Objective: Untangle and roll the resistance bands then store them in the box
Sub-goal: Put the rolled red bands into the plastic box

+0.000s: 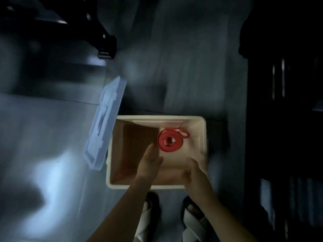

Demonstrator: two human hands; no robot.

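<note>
Red band [170, 140] lies coiled in the box [157, 117], far-right part; left half of the floor bare. My left hand [150, 163] hovers above, fingers straight, holding nothing, just short of the coil; right hand [195, 172] at the near-right wall, grip too blurred to tell

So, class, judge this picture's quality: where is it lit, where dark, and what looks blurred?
Head view: dim overall; the rolled red resistance band and cream box are clearest; pale glare on the floor at left; right side nearly black; left hand and right hand softly blurred.
</note>
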